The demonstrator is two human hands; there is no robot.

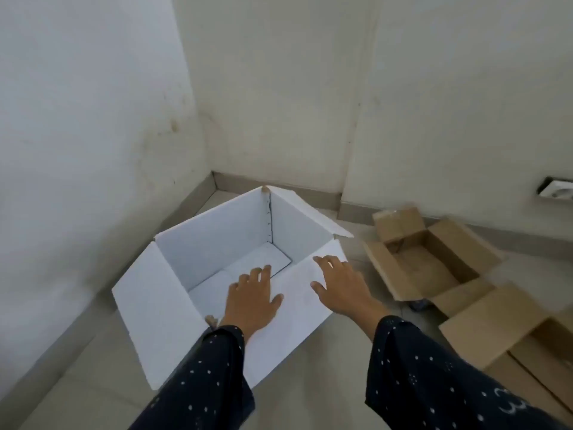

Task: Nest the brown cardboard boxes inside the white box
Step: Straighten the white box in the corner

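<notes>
White corrugated-cardboard box (pixel 217 243) is sitting open on the pale tiled floor (pixel 93 383), in the corner where two off-white walls (pixel 93 103) are meeting. All four flaps are folded out; the left flap (pixel 148 305) is hanging down toward the floor, the far-right flap (pixel 310 209) is sticking out past the rim. Inside is showing only the white bottom panels, no brown boxes in it.

Left hand (pixel 251 301) is lying palm-down over the near rim of the white box, fingers (pixel 259 273) spread flat and reaching into the opening, thumb resting on the near flap (pixel 297 315). Not gripping anything. Dark blue sleeve with small white dots (pixel 201 383) is covering that forearm.

Right hand (pixel 341 287) is lying flat on the same near flap, just right of the left hand, fingers splayed open, nothing held. Cannot tell whether it is pressing or just touching. A matching dotted sleeve (pixel 434 377) is covering the right forearm.

Right of the white box, apart from it, a smaller open brown cardboard box (pixel 428 262) is sitting on the floor, flaps out, looking empty inside. Nearer and further right, a second brown cardboard box (pixel 496 324) is lying at the frame edge, partly cut off, one flap overlapping the first brown box's near flap. A white wall socket (pixel 556 187) is showing low on the right wall.
</notes>
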